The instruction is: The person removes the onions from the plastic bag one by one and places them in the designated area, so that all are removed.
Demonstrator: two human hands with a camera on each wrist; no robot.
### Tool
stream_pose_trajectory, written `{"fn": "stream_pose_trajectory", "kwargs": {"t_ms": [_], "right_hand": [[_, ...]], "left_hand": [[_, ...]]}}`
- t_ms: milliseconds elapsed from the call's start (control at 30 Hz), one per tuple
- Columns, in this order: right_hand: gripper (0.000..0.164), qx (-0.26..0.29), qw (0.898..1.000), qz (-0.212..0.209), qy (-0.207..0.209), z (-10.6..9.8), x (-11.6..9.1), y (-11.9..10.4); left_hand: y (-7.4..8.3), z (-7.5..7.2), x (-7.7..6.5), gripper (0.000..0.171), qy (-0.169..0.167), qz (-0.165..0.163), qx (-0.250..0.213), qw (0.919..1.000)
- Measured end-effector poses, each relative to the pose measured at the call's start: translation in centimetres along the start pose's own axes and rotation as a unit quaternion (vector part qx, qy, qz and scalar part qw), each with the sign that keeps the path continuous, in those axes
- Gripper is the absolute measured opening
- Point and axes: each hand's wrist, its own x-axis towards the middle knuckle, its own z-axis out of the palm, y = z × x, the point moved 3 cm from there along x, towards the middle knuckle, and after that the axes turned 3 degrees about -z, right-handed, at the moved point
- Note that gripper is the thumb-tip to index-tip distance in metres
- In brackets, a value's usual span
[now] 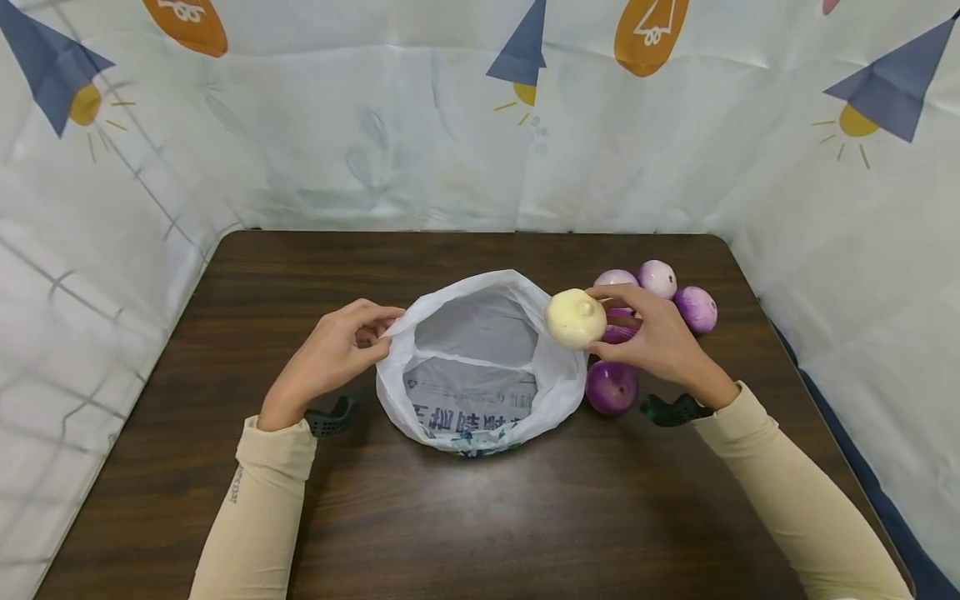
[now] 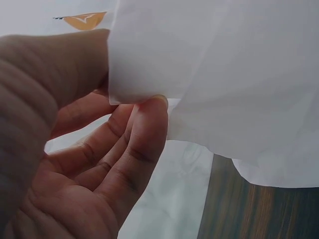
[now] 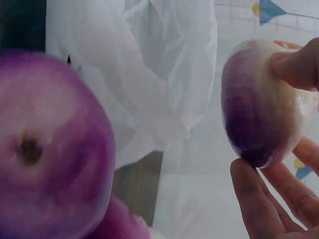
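Observation:
A white plastic bag (image 1: 558,379) stands with its mouth open at the middle of the table, dark printing showing on its inner wall. My left hand (image 1: 333,354) pinches the bag's left rim between thumb and fingers; close up, the left wrist view has the thumb and fingertips on the white film (image 2: 149,64). My right hand (image 1: 652,333) grips an onion (image 1: 575,318) by its side, overlapping the bag's right rim in the head view. That onion is cream on one side and purple on the other (image 3: 249,104).
Several more purple onions lie right of the bag, among them one onion (image 1: 611,387) near its side and another (image 1: 696,309) farther right. Some are partly hidden behind my right hand. A patterned white curtain (image 1: 450,150) surrounds the dark wooden table (image 1: 480,533) at back and sides.

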Motion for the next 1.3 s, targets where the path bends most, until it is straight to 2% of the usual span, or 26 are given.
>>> {"fn": "stream_pose_trajectory", "kwargs": {"t_ms": [100,300,500,767,933,1133,1300], "right_hand": [[0.068,-0.011,1.000,0.023,0.007,-0.6,-0.6,0.4],[0.068,0.009,0.997,0.071,0.014,-1.8,-1.9,1.0],[0.067,0.035,0.997,0.064,0.039,-3.0,-3.0,1.6],[0.068,0.004,0.997,0.047,0.053,-3.8,-4.6,3.0],[0.068,-0.003,0.997,0.052,0.058,-4.2,-5.6,3.9],[0.066,0.014,0.996,0.060,0.058,-4.6,-7.3,5.1],[0.065,-0.005,0.994,0.093,0.053,-4.7,-9.0,6.3]], "left_hand": [[0.1,0.0,0.0,0.040,0.003,0.004,-0.001,1.0000],[0.2,0.0,0.0,0.040,0.005,0.004,0.000,1.0000],[0.2,-0.1,-0.1,0.040,0.004,0.005,-0.002,1.0000],[0.1,-0.1,-0.1,0.039,0.005,0.006,-0.004,1.0000],[0.2,-0.1,0.0,0.038,0.014,0.017,0.005,0.9997],[0.3,-0.1,0.2,0.039,0.020,0.024,0.008,0.9995],[0.3,0.0,0.1,0.038,0.010,0.018,0.006,0.9998]]}}
